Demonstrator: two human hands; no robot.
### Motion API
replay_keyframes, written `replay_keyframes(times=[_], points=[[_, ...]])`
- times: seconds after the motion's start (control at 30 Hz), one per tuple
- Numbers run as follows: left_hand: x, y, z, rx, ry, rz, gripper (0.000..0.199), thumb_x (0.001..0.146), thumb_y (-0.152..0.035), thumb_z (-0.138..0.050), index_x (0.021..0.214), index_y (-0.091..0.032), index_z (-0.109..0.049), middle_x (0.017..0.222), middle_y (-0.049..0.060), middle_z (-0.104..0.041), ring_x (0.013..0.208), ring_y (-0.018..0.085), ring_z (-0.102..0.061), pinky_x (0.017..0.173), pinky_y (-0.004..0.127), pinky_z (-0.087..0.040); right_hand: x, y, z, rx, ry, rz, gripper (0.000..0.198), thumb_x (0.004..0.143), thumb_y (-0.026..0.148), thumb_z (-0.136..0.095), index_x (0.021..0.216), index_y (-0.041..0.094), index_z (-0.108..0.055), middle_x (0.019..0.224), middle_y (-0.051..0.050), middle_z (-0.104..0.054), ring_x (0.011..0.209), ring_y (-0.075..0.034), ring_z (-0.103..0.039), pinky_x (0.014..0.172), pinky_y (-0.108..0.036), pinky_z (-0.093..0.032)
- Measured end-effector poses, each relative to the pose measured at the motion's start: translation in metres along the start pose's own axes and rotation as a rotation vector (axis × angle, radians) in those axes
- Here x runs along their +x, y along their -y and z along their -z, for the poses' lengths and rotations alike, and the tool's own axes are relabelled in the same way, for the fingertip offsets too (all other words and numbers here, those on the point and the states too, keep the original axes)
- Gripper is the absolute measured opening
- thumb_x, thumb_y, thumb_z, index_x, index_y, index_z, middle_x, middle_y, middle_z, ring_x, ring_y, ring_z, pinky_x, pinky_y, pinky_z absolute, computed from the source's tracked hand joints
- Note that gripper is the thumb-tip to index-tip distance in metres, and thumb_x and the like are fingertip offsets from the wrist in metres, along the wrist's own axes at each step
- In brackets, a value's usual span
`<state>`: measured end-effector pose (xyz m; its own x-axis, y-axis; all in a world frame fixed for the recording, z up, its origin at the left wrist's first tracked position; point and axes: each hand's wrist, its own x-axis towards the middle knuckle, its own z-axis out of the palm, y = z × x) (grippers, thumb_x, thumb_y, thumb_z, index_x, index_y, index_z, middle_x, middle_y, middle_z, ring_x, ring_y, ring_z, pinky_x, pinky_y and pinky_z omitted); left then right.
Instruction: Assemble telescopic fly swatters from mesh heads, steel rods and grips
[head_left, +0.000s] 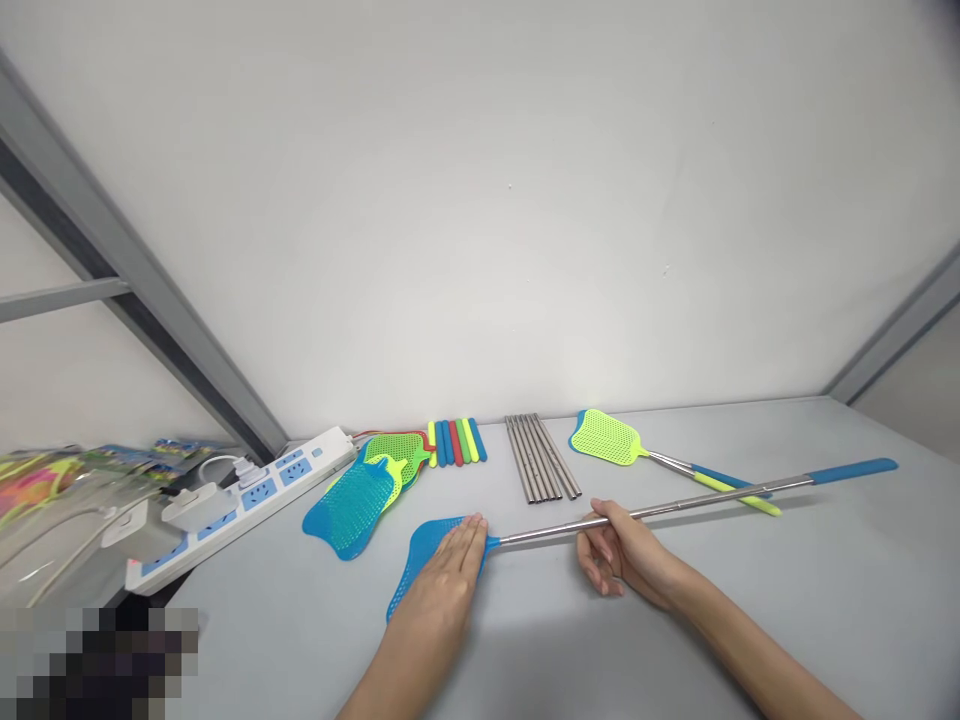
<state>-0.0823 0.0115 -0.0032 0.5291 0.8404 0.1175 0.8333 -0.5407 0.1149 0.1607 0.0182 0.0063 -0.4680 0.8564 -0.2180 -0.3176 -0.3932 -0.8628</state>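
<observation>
1. I have one blue swatter at the front of the worktop. Its head, long pole and handle are joined, so I think it is put together.
2. My left hand lies over its head, fingers straight. The thumb is hidden, so I can't tell if it pinches.
3. My right hand loosely holds the pole, fingers curled.
4. Two more swatters, yellow over blue, look done at the back.
5. Lots seems left: loose heads, seven colored handles and bare metal poles wait in their own groups.
</observation>
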Motion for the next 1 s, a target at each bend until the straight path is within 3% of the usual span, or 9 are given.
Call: replay_keyframes(times=[0.8,1.0], points=[[-0.003,-0.019,0.003,0.379,-0.271,-0.193,0.039,0.079,-0.007,-0.024,0.109,-0.002,-0.049,0.109,0.016,-0.054,0.101,0.02,-0.049,0.08,0.029,-0.047,0.003,-0.015,-0.007,0.024,0.033,-0.022,0.048,0.081,0.042,-0.02,0.044,0.017,-0.034,0.048,-0.007,-0.056,0.038,-0.016,-0.05,0.033,-0.023,-0.027],[-0.003,-0.022,0.005,0.392,-0.309,-0.2,0.039,0.08,-0.009,-0.024,0.108,-0.003,-0.05,0.109,0.016,-0.054,0.1,0.019,-0.05,0.079,0.028,-0.047,0.004,-0.016,-0.013,0.068,0.058,0.013,0.049,0.082,0.041,-0.019,0.044,0.017,-0.037,0.053,-0.009,-0.058,0.044,-0.017,-0.052,0.048,-0.031,-0.037]])
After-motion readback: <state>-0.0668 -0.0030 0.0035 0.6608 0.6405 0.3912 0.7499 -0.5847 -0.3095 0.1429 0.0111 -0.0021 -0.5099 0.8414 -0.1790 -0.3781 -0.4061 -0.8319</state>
